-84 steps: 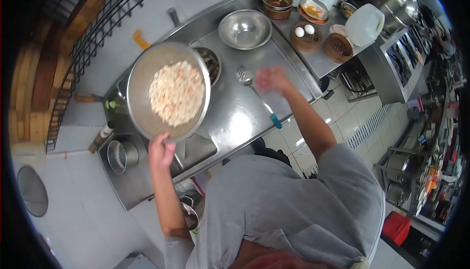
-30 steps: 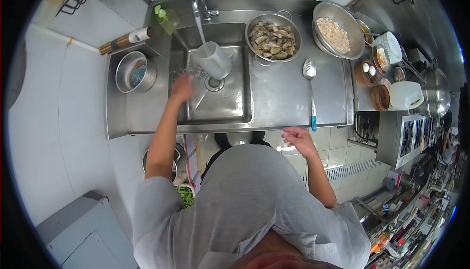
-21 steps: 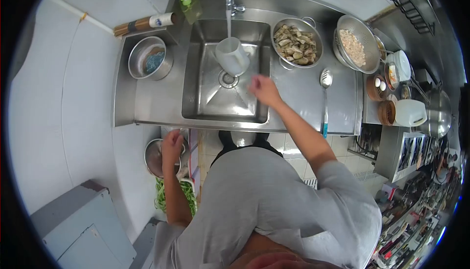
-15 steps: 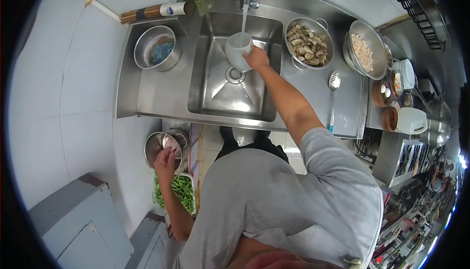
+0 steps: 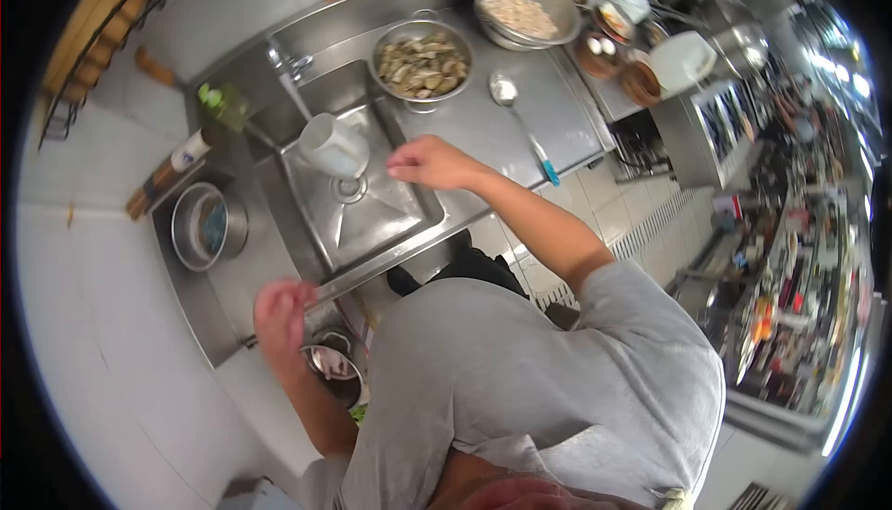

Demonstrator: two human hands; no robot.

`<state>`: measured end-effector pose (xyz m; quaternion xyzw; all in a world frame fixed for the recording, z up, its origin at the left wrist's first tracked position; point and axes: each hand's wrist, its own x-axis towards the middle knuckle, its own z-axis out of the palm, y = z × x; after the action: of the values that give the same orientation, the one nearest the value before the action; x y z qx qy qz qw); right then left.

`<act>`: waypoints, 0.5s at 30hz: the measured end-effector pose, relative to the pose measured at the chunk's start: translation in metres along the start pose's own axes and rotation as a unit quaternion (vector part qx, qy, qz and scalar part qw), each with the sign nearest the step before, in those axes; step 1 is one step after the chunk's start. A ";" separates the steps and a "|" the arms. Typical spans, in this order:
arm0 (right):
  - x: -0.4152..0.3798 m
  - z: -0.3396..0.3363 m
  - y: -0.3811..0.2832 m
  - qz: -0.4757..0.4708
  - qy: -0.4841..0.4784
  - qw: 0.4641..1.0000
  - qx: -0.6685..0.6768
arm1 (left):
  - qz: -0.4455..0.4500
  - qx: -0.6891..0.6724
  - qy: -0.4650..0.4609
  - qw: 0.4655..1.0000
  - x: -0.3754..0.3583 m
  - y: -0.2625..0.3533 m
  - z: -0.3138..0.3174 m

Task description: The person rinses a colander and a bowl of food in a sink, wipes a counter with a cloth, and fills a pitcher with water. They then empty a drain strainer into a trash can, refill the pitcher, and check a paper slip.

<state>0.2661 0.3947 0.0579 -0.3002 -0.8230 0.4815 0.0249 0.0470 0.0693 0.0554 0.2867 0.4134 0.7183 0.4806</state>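
Note:
A white pitcher (image 5: 336, 148) sits in the steel sink (image 5: 390, 217), tilted near the drain, its mouth under the faucet (image 5: 290, 64). A pale stream of water runs from the faucet to the pitcher. Just right of the pitcher and apart from it, my right hand (image 5: 432, 164) hovers over the sink edge with its fingers bent together and nothing visible in them. Past the counter's front edge at lower left is my left hand (image 5: 283, 320), smeared by motion. Below it a metal pot (image 5: 334, 375) with pale pink contents stands low down.
On the counter right of the sink stand a colander (image 5: 423, 59) of grey-brown pieces, a slotted spoon (image 5: 520, 120) and a bowl (image 5: 525, 8) of pale pieces. Left of the sink are a steel pot (image 5: 209, 227) and a green-topped soap bottle (image 5: 221, 103).
My right hand has let go of the pitcher and drawn back from it. My left hand has risen away from the pot below. The camera view has turned.

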 end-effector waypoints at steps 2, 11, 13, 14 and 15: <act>-0.056 -0.009 0.037 0.013 0.181 0.983 -0.035 | 0.025 0.695 -0.017 0.718 0.069 -0.047 -0.030; -0.162 -0.028 0.219 0.309 0.347 0.827 -0.316 | -0.139 0.466 -0.112 0.867 0.109 -0.062 0.032; -0.151 -0.032 0.234 0.323 0.319 0.840 -0.296 | -0.145 0.460 -0.120 0.868 0.101 -0.079 0.036; -0.145 -0.032 0.250 0.303 0.333 0.855 -0.257 | -0.163 0.439 -0.117 0.876 0.094 -0.081 0.038; -0.146 -0.034 0.261 0.264 0.333 0.877 -0.227 | -0.180 0.419 -0.108 0.883 0.085 -0.078 0.039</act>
<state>0.5199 0.4383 -0.0983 -0.6459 -0.7433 0.1421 0.1006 0.0821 0.1762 0.0076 0.4575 0.6661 0.3439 0.4782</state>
